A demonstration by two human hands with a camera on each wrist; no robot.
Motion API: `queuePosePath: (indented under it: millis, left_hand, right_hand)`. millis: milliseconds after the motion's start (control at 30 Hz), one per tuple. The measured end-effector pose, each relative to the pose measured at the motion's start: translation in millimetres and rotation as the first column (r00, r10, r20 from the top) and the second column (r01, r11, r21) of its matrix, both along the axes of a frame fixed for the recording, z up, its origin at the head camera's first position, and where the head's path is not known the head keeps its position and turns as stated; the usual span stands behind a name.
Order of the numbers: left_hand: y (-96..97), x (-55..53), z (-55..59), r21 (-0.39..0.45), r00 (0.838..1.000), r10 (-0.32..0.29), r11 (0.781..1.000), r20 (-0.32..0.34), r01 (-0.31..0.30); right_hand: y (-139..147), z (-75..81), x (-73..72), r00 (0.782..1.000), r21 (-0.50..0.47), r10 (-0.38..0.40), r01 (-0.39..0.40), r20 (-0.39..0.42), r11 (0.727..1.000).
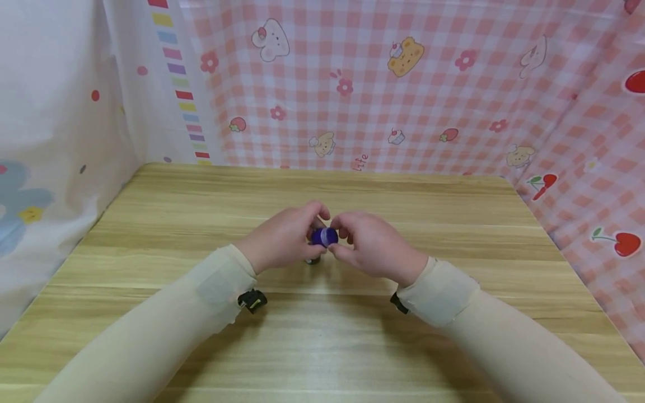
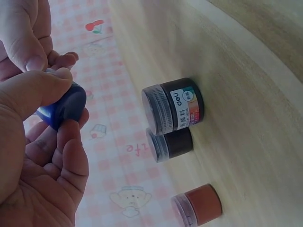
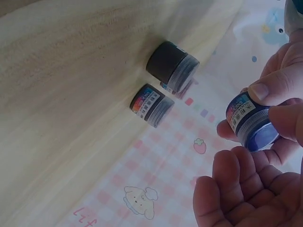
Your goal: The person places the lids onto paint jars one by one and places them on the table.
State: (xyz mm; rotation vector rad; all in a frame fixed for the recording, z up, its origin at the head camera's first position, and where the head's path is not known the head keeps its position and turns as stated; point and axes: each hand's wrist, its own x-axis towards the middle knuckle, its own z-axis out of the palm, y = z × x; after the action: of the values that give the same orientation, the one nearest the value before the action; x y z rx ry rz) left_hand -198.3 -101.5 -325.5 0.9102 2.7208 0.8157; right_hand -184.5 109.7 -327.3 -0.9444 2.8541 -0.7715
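My left hand (image 1: 282,235) grips a small blue paint jar (image 1: 318,237) with a clear lid, its thumb on one side and fingers curled beneath. The jar is tilted on its side above the table, its printed label facing the right wrist view. At the lid end, my right hand (image 1: 375,243) pinches the clear lid (image 3: 259,135) between thumb and curled fingers. In the left wrist view, a black paint jar (image 2: 182,104), a second dark jar (image 2: 179,143) and a reddish-brown jar (image 2: 203,204) stand on the table, all with clear lids.
A wood-grain table (image 1: 322,336) lies under both forearms. Pink checked cloth (image 1: 353,84) with cartoon prints hangs behind it and on the right, with white printed cloth (image 1: 55,84) on the left. In the head view, the left hand mostly hides the standing jars.
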Motion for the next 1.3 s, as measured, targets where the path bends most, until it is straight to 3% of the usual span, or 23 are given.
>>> queuePosePath:
  millis: [267, 633, 1000, 1300]
  left_hand:
    - [-0.1, 1.7, -0.6, 0.017, 0.999, -0.017, 1.0, -0.044, 0.017]
    - [-0.5, 2.9, -1.9, -0.006, 0.997, 0.002, 1.0, -0.079, -0.002]
    - [-2.4, 2.4, -3.8, -0.029, 0.998, 0.011, 0.999, -0.063, -0.013]
    - [-13.7, -1.0, -4.3, -0.042, 0.996, 0.078, 0.996, -0.041, -0.079]
  right_hand:
    - [-2.2, -0.1, 1.4, 0.999, -0.004, -0.033, 0.033, 0.038, 0.999]
    - [-7.1, 1.2, 2.9, 0.995, -0.02, -0.066, 0.068, 0.08, 0.997]
    - [-5.0, -1.0, -0.2, 0.993, -0.061, -0.06, 0.067, 0.1, 0.996]
    - [3.8, -1.4, -2.8, 0.991, -0.007, -0.101, 0.102, 0.087, 0.995]
